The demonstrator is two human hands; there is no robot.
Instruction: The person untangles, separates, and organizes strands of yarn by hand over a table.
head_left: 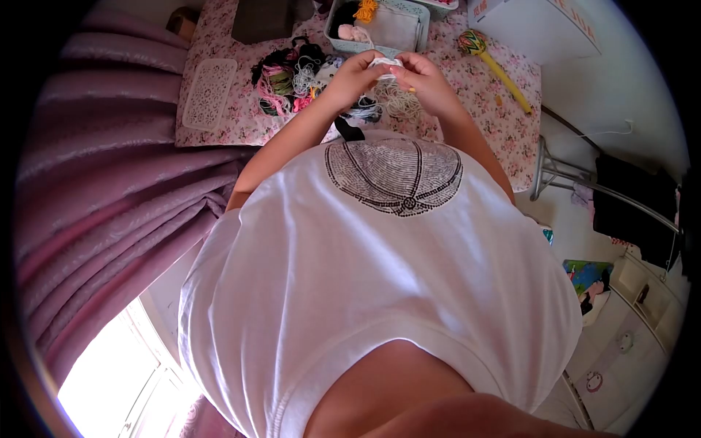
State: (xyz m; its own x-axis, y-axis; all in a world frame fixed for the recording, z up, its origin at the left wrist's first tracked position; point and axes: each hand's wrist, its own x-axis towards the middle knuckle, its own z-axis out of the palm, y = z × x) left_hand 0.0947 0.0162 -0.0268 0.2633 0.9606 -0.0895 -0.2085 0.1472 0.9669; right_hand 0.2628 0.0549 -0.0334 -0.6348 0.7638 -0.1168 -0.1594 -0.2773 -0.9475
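Both hands are raised over the table, close together. My left hand point(356, 75) is closed, its fingers pinching one end of a small bundle of white yarn point(385, 66). On the other side my right hand point(425, 79) pinches the same bundle, with the yarn spanning the short gap between the hands. Below them lies a loose pile of pale yarn point(398, 101). To the left of my left hand sits a tangled heap of coloured yarn point(281, 80) in black, pink, green and white.
A floral cloth covers the table point(504, 124). At its back stands a bin point(423, 33) with balls of yarn inside. A white lace-patterned tray point(210, 93) lies at left. At right are a yellow-handled toy point(504, 73) and a white carton point(537, 29). Purple curtains point(109, 146) hang left.
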